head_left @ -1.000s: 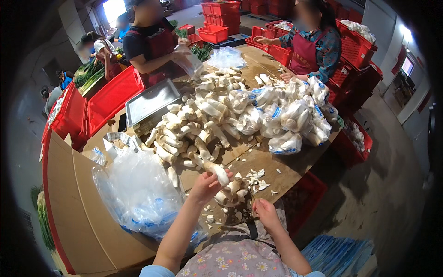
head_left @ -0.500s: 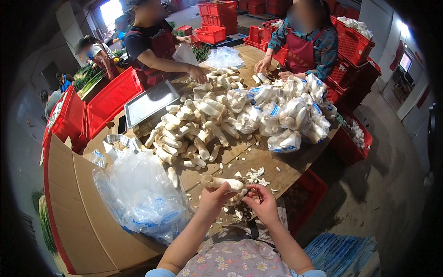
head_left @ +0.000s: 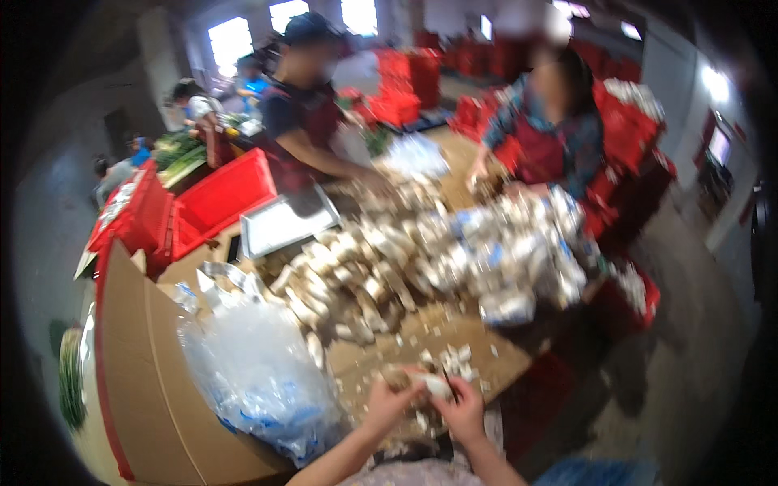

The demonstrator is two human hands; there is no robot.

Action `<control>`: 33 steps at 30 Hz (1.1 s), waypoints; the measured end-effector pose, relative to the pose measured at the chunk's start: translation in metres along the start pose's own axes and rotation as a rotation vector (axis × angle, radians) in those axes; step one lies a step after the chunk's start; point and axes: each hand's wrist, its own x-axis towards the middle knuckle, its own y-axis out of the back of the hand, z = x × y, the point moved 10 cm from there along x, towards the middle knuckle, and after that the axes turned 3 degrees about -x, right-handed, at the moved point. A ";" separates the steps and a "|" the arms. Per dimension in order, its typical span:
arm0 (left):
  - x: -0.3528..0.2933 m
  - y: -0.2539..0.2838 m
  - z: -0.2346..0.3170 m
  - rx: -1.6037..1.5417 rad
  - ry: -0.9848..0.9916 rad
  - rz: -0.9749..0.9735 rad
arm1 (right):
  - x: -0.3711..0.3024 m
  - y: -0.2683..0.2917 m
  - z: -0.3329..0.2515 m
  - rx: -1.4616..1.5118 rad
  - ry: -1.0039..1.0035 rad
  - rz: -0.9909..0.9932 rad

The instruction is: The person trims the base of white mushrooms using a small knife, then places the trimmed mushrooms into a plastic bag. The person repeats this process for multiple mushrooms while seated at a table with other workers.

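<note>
Over the near edge of the table, my left hand (head_left: pixel 391 405) is closed around a king oyster mushroom (head_left: pixel 436 385), its brown cap toward the left. My right hand (head_left: pixel 464 411) is closed at the mushroom's white end, with a thin dark tool (head_left: pixel 448 387) between its fingers; blur hides what kind it is. White trimmings (head_left: pixel 459 360) lie scattered just beyond my hands. A large heap of loose king oyster mushrooms (head_left: pixel 356 267) covers the middle of the table. To its right are piled several bagged mushrooms (head_left: pixel 506 255).
Clear plastic bags (head_left: pixel 259 364) lie at the left, beside a raised cardboard flap (head_left: pixel 150 364). A metal tray (head_left: pixel 290 223) sits behind the heap. Two co-workers (head_left: pixel 304 121) (head_left: pixel 555 142) stand across the table. Red crates (head_left: pixel 223 202) stand at left, with others at right.
The view has tilted up, and the scene is now blurred. My left hand has turned the mushroom, and my right hand has come up against its white end.
</note>
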 end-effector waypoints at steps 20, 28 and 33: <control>-0.022 -0.032 -0.026 0.293 -0.134 -0.369 | -0.006 0.010 0.016 -0.091 -0.052 0.029; -0.010 -0.017 -0.065 0.392 -0.139 -0.237 | -0.013 -0.004 -0.009 0.050 -0.022 -0.045; -0.011 -0.018 -0.066 0.382 -0.143 -0.245 | -0.011 0.004 0.026 0.077 0.023 0.056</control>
